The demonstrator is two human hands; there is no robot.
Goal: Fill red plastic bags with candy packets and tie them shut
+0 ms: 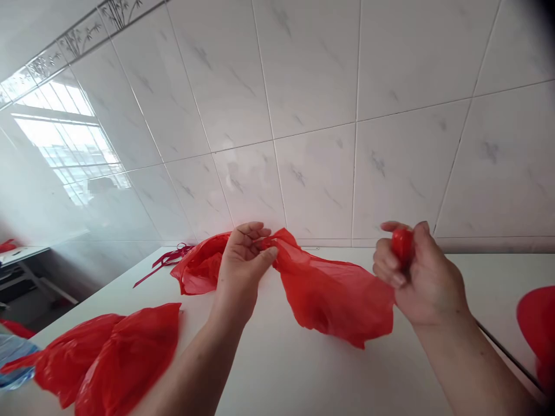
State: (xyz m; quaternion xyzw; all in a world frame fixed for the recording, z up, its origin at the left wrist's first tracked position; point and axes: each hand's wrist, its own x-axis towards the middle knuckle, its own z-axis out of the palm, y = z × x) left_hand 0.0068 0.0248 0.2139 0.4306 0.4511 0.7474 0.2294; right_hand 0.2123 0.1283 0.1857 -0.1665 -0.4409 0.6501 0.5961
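My left hand (247, 248) pinches one end of a thin red plastic bag (333, 289) between thumb and fingers. The bag hangs spread out to the right, above the white table. At its far end is my right hand (416, 266), closed in a fist around a shiny red object with a rounded end (402, 245). Most of that object is hidden in the fist, so I cannot make out its kind. The bag's right edge meets or passes behind the right hand; I cannot tell whether the fingers hold it.
Behind my left wrist lies another red plastic bag (202, 268), with dark red ribbon (167, 257) beside it. More red bags (125, 358) lie front left, near a clear bluish plastic item (15, 361). Something red (540, 323) stands far right. A tiled wall (316, 179) closes off the table's (277, 358) back.
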